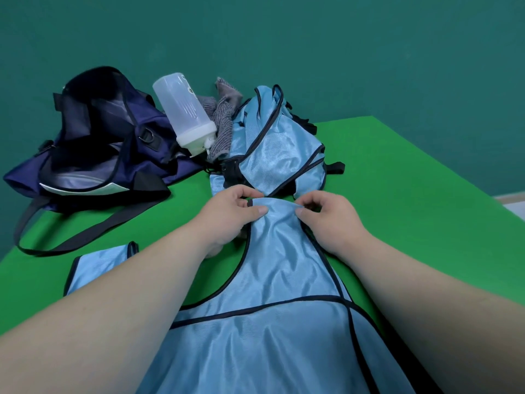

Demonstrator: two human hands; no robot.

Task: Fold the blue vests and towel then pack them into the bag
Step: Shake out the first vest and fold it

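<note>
Near vest: I see the blue vest (270, 322) spread flat on the green desk (412, 194) directly below me, with its strap pointing away.
Left hand: the left hand (230, 211) pinches the far end of the strap, fingers (260, 211) curled on the cloth.
Right hand: the right hand (329, 214) pinches the same end, just beside the left.
Other vests: a flat piece (96, 265) lies under my left forearm; a crumpled pile (278, 143) lies just beyond the hands.
Towel: the grey towel (221, 123) lies between the pile and the bottle (184, 115).
Bag: the navy bag (93, 143) lies open at far left.

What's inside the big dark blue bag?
The bag is open. Only its grey lining shows inside, with nothing packed in view. The deeper part is covered by its own sagging side, so that cannot be seen.
</note>
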